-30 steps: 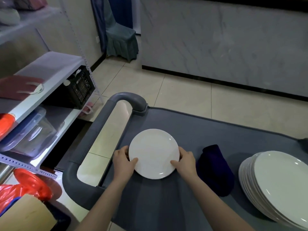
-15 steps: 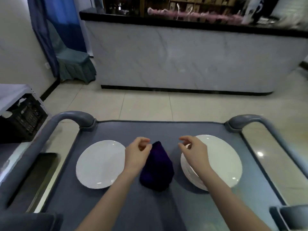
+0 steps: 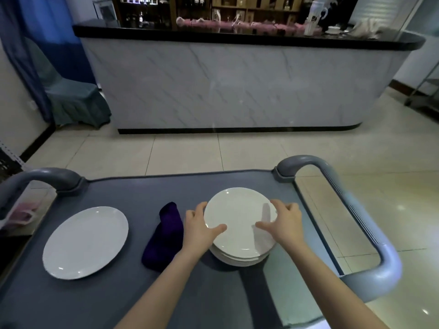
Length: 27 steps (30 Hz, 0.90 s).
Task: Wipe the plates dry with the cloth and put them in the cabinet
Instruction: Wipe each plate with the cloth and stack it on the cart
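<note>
Of the person, only two forearms and two hands show. Both forearms are bare along all their visible length, with smooth outlines. The left hand (image 3: 198,231) and the right hand (image 3: 285,224) are bare as well.

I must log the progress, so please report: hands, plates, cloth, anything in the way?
Left hand and right hand grip the top plate of the stack by its rim. Cloth untouched on the cart, beside the stack. Nothing in the way.
</note>
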Tool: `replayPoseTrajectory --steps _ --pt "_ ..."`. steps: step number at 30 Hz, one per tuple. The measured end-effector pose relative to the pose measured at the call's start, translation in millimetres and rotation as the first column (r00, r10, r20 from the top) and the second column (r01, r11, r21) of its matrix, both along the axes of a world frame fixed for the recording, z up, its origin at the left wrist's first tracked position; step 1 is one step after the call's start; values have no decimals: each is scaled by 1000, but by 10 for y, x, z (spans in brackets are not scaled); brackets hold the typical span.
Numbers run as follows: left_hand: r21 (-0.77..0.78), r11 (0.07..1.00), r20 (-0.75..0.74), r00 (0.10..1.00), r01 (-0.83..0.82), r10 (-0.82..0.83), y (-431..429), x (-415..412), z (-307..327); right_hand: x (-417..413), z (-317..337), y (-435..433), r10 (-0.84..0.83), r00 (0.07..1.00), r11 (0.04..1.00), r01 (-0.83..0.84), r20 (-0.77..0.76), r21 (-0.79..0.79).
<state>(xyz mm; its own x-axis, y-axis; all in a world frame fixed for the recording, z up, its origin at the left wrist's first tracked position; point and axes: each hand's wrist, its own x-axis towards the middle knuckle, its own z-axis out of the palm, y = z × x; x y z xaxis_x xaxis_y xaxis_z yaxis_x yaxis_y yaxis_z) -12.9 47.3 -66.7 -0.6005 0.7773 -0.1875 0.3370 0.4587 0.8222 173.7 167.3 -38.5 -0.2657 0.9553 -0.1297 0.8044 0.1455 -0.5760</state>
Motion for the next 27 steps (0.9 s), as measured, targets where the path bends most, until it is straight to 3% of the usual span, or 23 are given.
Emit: replayPoseTrajectory --steps 6,20,27 --pt "-37 998 26 998 -57 58 90 22 -34 93 -103 101 3 997 984 -16 -71 -175" --pt "103 974 183 966 -201 181 -17 -95 34 48 -52 170 -96 940 979 29 -328 -203" --pt "184 934 320 917 -308 239 -318 -413 168 -327 92 -26 -80 781 923 -176 -620 -341"
